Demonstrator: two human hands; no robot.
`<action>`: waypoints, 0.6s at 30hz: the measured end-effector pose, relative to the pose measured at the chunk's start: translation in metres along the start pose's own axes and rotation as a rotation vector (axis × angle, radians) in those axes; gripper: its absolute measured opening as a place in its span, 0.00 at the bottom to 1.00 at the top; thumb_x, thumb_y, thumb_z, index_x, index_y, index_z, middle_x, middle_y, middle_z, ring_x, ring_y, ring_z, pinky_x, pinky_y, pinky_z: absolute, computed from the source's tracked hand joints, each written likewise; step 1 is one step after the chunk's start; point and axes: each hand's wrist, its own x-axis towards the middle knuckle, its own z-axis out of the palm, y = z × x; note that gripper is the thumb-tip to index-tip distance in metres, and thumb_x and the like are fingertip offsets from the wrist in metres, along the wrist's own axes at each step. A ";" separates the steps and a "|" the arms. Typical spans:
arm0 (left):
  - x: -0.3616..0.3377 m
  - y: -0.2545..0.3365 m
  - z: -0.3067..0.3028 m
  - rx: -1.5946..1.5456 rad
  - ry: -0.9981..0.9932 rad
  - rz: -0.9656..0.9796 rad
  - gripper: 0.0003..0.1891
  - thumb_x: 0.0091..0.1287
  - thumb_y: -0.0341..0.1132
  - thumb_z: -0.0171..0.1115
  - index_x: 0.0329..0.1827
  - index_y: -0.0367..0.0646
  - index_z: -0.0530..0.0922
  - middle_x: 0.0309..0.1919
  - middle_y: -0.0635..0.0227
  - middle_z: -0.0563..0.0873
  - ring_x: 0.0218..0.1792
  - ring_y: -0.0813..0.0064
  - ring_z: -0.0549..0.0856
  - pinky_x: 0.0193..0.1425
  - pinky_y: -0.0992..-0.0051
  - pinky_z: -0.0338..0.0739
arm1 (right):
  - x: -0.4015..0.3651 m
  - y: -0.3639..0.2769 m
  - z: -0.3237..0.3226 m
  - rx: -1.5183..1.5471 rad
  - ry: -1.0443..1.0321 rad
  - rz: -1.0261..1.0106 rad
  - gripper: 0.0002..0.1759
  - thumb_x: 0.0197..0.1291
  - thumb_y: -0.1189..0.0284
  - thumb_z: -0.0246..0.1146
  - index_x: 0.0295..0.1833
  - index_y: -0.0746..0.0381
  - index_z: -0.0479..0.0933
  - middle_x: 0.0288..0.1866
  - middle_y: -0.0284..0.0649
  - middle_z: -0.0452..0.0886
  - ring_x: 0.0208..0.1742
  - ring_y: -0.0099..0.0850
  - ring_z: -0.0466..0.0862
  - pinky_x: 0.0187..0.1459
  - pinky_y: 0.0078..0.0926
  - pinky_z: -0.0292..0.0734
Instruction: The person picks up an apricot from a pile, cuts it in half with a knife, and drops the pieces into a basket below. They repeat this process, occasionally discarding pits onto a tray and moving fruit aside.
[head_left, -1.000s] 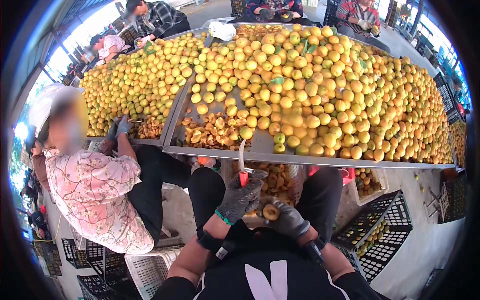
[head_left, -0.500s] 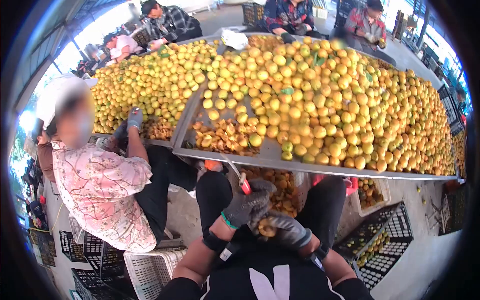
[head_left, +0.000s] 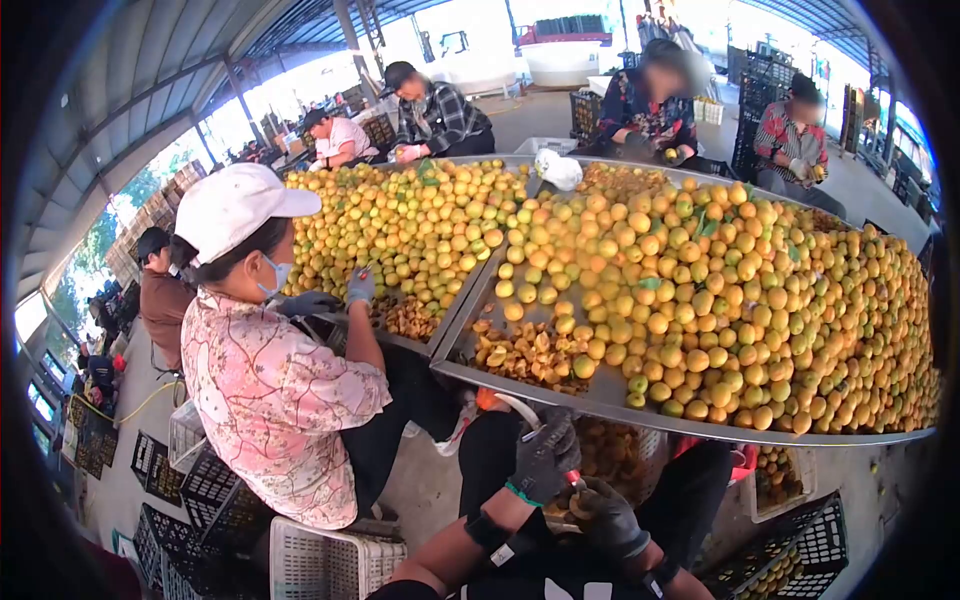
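Observation:
My left hand [head_left: 545, 462], in a dark glove, is closed round a curved knife [head_left: 518, 408]. The pale blade points up and left; the red handle end [head_left: 573, 478] sticks out below the fist. Beside it, lower right, my gloved right hand [head_left: 612, 518] is curled round an apricot [head_left: 579, 506], mostly hidden by the fingers. Both hands are over my lap, in front of the metal table edge [head_left: 640, 418]. Whole apricots [head_left: 720, 320] are heaped on the table, with cut apricot pieces [head_left: 530, 353] at its near left corner. Beneath the edge is a crate of cut pieces [head_left: 612, 455].
A co-worker in a floral shirt [head_left: 275, 400] sits close on my left, gloved hands at the table. Several other people sit along the far side. A white crate [head_left: 335, 560] and black crates [head_left: 215, 495] stand lower left; another black crate [head_left: 795, 555] is lower right.
My view has tilted up and turned left, so the scene sits lower and further right. My hands stay close together, the knife still in the left; the apricot in the right shows less.

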 end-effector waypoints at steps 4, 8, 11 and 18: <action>0.003 0.018 0.008 -0.065 -0.046 0.025 0.02 0.70 0.29 0.57 0.42 0.45 0.76 0.18 0.76 0.67 0.16 0.82 0.66 0.17 0.80 0.62 | -0.001 -0.009 0.001 0.486 -0.070 0.025 0.20 0.68 0.75 0.55 0.64 0.64 0.67 0.61 0.47 0.73 0.60 0.42 0.77 0.64 0.37 0.73; 0.008 0.025 0.019 0.015 -0.068 0.120 0.04 0.71 0.31 0.56 0.36 0.46 0.74 0.18 0.76 0.66 0.14 0.82 0.64 0.16 0.80 0.61 | -0.010 -0.023 0.009 0.554 -0.143 0.075 0.17 0.71 0.73 0.53 0.63 0.61 0.69 0.58 0.45 0.76 0.59 0.41 0.78 0.62 0.39 0.74; 0.004 0.018 0.017 0.032 -0.112 0.129 0.09 0.72 0.33 0.55 0.31 0.46 0.70 0.20 0.74 0.67 0.14 0.80 0.64 0.16 0.80 0.61 | -0.006 -0.004 0.007 0.565 -0.140 -0.096 0.13 0.71 0.71 0.53 0.58 0.60 0.71 0.53 0.42 0.78 0.53 0.36 0.81 0.54 0.36 0.78; -0.006 0.008 0.004 0.010 -0.176 0.107 0.07 0.71 0.34 0.57 0.45 0.41 0.79 0.18 0.75 0.72 0.14 0.84 0.64 0.16 0.81 0.59 | -0.008 -0.006 0.000 0.422 -0.013 0.021 0.16 0.52 0.80 0.60 0.48 0.59 0.73 0.46 0.38 0.77 0.46 0.32 0.80 0.47 0.28 0.77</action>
